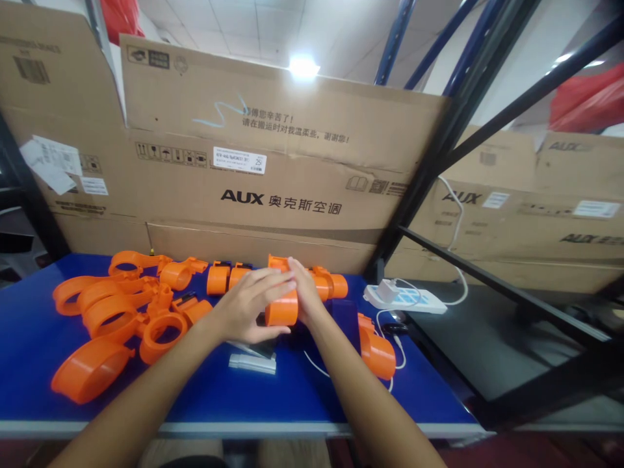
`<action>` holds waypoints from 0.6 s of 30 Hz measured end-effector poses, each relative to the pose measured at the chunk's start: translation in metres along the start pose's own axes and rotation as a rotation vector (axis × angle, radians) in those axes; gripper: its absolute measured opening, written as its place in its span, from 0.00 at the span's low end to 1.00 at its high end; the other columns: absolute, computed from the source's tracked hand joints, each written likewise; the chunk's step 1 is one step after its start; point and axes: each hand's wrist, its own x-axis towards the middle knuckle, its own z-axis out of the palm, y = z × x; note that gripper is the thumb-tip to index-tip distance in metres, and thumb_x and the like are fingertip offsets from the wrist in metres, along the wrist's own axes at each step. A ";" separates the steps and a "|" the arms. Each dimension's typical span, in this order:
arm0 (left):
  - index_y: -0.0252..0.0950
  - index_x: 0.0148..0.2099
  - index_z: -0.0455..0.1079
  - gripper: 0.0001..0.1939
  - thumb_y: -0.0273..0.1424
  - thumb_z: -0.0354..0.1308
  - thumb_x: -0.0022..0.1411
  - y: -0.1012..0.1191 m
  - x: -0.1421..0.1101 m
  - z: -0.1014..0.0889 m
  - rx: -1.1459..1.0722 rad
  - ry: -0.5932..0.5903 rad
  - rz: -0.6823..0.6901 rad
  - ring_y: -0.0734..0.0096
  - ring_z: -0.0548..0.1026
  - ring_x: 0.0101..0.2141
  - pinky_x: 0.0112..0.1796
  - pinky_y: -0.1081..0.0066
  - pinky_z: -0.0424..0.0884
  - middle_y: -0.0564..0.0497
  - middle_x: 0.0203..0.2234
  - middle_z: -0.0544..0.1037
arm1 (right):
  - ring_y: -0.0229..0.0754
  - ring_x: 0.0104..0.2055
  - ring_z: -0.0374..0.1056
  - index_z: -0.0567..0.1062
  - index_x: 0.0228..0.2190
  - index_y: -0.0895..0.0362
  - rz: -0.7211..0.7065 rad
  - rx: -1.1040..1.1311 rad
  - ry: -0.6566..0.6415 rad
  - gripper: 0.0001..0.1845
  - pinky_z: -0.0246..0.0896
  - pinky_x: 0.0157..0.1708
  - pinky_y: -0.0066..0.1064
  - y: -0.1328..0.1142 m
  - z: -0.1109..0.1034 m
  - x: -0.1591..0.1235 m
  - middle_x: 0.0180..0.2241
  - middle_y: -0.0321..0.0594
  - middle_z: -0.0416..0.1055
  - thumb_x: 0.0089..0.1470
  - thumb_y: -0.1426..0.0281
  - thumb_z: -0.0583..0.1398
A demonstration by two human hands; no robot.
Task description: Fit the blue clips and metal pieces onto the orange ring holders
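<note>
Forearms (163, 383), cupped hands (251, 302) around orange piece (283, 310)

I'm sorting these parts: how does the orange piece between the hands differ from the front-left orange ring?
The orange piece is between the left hand and right hand; the front-left ring lies on the table, untouched. The left hand partly covers the orange piece, while the front-left ring is mostly in plain view. Both are orange.

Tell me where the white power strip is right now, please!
In the head view, the white power strip is at the right end of the blue table, near the foot of the black shelf post, with a white plug on it.
</note>
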 end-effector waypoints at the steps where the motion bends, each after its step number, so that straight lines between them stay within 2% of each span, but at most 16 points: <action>1: 0.45 0.74 0.48 0.50 0.44 0.68 0.57 -0.002 0.001 0.002 -0.066 0.001 -0.050 0.41 0.57 0.67 0.63 0.42 0.57 0.39 0.69 0.60 | 0.40 0.29 0.70 0.72 0.36 0.53 0.003 0.013 0.011 0.18 0.66 0.32 0.30 0.001 -0.001 0.001 0.28 0.33 0.73 0.54 0.52 0.64; 4: 0.44 0.75 0.48 0.45 0.53 0.59 0.63 -0.005 0.001 0.014 -0.346 0.135 -0.310 0.41 0.46 0.71 0.67 0.42 0.46 0.41 0.73 0.49 | 0.39 0.25 0.69 0.73 0.37 0.53 0.022 0.016 0.009 0.17 0.64 0.28 0.30 0.006 -0.002 0.005 0.26 0.33 0.74 0.55 0.54 0.63; 6: 0.44 0.75 0.49 0.40 0.51 0.54 0.67 -0.005 -0.001 0.026 -0.605 0.267 -0.520 0.45 0.47 0.71 0.67 0.46 0.46 0.43 0.73 0.49 | 0.40 0.23 0.68 0.72 0.38 0.53 0.010 -0.002 0.011 0.17 0.63 0.25 0.30 0.010 -0.001 0.007 0.25 0.33 0.74 0.55 0.53 0.62; 9: 0.45 0.73 0.54 0.37 0.47 0.59 0.66 -0.002 -0.003 0.043 -0.971 0.406 -0.807 0.47 0.56 0.68 0.65 0.52 0.55 0.44 0.70 0.58 | 0.42 0.25 0.69 0.73 0.36 0.53 -0.089 -0.083 0.072 0.17 0.64 0.27 0.31 0.016 0.000 0.013 0.24 0.34 0.74 0.57 0.52 0.60; 12: 0.41 0.65 0.67 0.33 0.43 0.65 0.61 0.000 -0.002 0.050 -1.137 0.546 -1.007 0.48 0.66 0.63 0.61 0.55 0.62 0.43 0.63 0.71 | 0.44 0.32 0.71 0.75 0.33 0.54 -0.235 -0.281 0.109 0.18 0.66 0.35 0.33 0.021 -0.003 0.018 0.28 0.36 0.75 0.58 0.52 0.59; 15: 0.35 0.54 0.74 0.27 0.42 0.69 0.55 0.000 -0.004 0.047 -1.204 0.616 -1.137 0.49 0.78 0.51 0.52 0.58 0.72 0.40 0.49 0.81 | 0.45 0.37 0.70 0.74 0.30 0.55 -0.291 -0.479 -0.006 0.22 0.64 0.38 0.33 0.026 -0.013 0.018 0.31 0.37 0.75 0.63 0.52 0.54; 18: 0.32 0.47 0.75 0.23 0.42 0.69 0.53 -0.002 -0.008 0.042 -1.211 0.681 -1.176 0.58 0.82 0.36 0.39 0.64 0.76 0.41 0.37 0.84 | 0.43 0.34 0.68 0.72 0.28 0.54 -0.314 -0.729 -0.149 0.24 0.60 0.37 0.33 0.028 -0.029 0.010 0.29 0.37 0.72 0.68 0.54 0.48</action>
